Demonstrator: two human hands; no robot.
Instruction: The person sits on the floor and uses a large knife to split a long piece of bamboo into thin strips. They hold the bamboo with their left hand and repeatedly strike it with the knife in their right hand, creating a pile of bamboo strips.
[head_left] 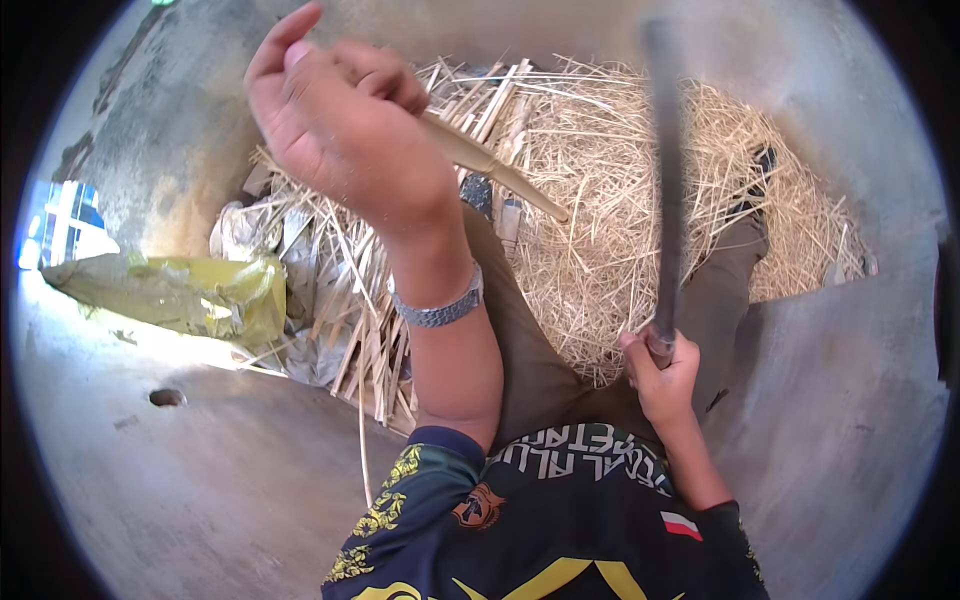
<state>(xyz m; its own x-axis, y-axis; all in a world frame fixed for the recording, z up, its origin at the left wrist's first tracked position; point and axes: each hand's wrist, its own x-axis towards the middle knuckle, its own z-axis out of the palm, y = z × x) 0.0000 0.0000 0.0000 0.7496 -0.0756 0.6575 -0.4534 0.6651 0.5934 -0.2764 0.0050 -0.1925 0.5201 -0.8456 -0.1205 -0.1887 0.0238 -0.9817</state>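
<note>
My left hand (pixel 345 125) is raised at the upper left, with a metal-banded watch on its wrist. Its fingers are partly curled round the near end of a piece of bamboo (pixel 490 165), which slants down to the right and shows a joint ring. Just where the fingers meet the bamboo is hidden behind the hand. My right hand (pixel 663 375) is closed round the handle of a machete (pixel 667 190) in front of my right thigh. The long dark blade points away from me and is blurred toward its tip.
A thick layer of pale shavings (pixel 600 200) covers the floor between and beyond my legs. Split bamboo strips (pixel 385 370) lie in a heap at the left, beside a yellow sack (pixel 210 295). A grey wall (pixel 570 35) stands at the far side.
</note>
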